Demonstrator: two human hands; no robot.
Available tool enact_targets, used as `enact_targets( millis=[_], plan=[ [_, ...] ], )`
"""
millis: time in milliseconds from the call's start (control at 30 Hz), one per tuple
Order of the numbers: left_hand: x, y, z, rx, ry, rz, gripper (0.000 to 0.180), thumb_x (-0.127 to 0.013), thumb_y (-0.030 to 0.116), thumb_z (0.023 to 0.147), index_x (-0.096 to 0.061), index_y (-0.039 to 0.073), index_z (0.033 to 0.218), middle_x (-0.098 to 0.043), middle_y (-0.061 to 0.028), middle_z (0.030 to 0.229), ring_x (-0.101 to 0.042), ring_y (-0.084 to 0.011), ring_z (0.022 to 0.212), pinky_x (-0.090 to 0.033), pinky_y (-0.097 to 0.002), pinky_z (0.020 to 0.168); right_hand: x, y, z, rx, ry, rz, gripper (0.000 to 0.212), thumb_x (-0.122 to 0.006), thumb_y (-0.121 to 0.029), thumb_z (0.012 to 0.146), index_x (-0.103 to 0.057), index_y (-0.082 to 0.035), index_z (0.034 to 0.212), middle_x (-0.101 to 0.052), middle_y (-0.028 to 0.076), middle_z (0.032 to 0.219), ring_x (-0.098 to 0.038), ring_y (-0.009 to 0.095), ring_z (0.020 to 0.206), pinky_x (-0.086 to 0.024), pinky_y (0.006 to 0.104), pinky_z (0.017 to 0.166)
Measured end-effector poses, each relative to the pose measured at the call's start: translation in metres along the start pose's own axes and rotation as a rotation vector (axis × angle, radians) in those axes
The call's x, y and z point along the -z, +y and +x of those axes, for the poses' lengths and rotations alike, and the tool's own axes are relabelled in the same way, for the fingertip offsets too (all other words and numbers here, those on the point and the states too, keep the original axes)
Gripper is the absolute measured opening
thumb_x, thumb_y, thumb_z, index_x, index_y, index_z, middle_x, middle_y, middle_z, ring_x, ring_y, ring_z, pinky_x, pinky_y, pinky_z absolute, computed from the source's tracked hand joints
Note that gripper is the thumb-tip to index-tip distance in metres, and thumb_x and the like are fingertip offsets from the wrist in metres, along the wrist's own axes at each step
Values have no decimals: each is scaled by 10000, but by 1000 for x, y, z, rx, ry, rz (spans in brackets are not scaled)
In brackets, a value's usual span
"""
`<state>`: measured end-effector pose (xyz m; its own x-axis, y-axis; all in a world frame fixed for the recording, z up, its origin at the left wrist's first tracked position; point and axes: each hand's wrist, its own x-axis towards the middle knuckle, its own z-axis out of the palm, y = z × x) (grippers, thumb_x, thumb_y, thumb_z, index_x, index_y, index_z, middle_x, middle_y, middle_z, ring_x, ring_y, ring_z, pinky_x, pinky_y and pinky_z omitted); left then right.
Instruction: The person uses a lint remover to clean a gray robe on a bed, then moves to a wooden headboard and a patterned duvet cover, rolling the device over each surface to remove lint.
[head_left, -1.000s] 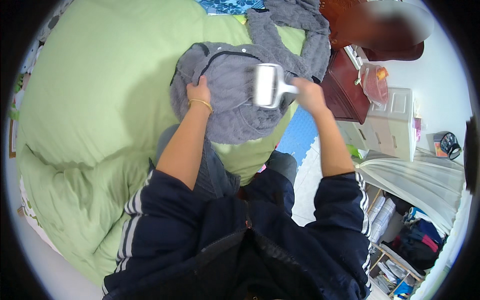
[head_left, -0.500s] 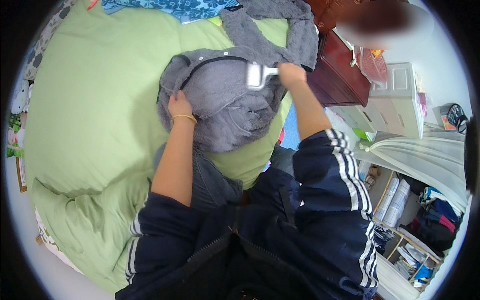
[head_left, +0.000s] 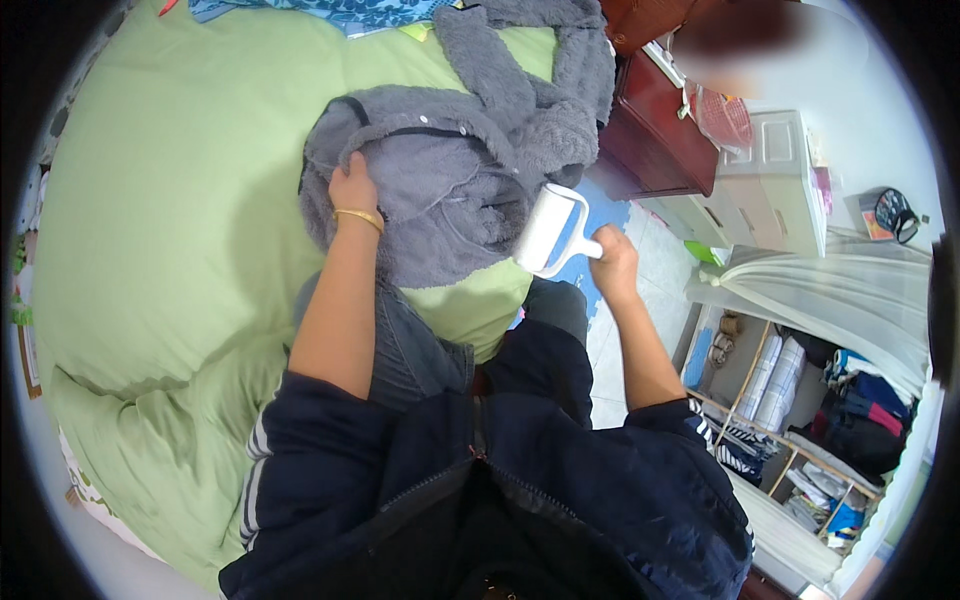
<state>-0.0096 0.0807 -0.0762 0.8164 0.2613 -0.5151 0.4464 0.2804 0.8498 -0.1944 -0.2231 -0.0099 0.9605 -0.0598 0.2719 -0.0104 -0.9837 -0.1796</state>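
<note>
A grey fleecy garment (head_left: 420, 240) with dark trim and small snaps lies bunched on the green bed sheet (head_left: 180, 200), one sleeve stretching toward the far side. My left hand (head_left: 354, 188), with a yellow bangle at the wrist, is closed on the garment's left part near the dark-edged opening. In my right hand (head_left: 615, 262) is the handle of a white lint roller (head_left: 548, 228). The roller is held up off the cloth, beside the garment's near right edge, its head pointing left. My fingertips on the handle are partly hidden.
Blue patterned fabric (head_left: 320, 12) lies at the bed's far edge. A dark red wooden cabinet (head_left: 660, 130) and white drawers (head_left: 770, 180) stand on the right. Nearer, a curtained shelf holds folded clothes (head_left: 860, 430). Blue mat (head_left: 600, 205) and pale tiles (head_left: 650, 260) cover the floor.
The lint roller in my right hand has come off the garment, moving nearer and to the right. The garment's right side has shifted and folded. My left hand keeps its hold.
</note>
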Motion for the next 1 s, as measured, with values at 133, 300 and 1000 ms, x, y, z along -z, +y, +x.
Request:
enact_targets(
  millis=[133,300,1000],
  plan=[
    [1,4,-3,12,-23,-3,544,-583,275,806,-430,-101,1169,-497,-192,1165,-498,-267,1035,-391,-345,881,-5,-51,-24,-235,-84,182,142,-613,-25,650,-497,-40,730,-536,150,680,-557,344,659,-443,387,572],
    [-1,-16,9,-35,-148,303,520,-623,223,765,-458,-89,1147,-496,-217,1182,-465,-296,1116,-352,-343,940,-17,-112,-45,-239,-347,330,237,-653,-198,715,-500,-42,804,-583,175,721,-589,359,697,-466,419,580],
    [-9,27,-25,-410,-263,342,403,-554,178,806,-493,-72,1116,-567,-255,1050,-543,-346,1005,-390,-341,878,19,-2,-121,-1062,-192,521,216,-548,-253,824,-489,-52,877,-509,58,597,-496,154,463,-410,286,415]
  ],
)
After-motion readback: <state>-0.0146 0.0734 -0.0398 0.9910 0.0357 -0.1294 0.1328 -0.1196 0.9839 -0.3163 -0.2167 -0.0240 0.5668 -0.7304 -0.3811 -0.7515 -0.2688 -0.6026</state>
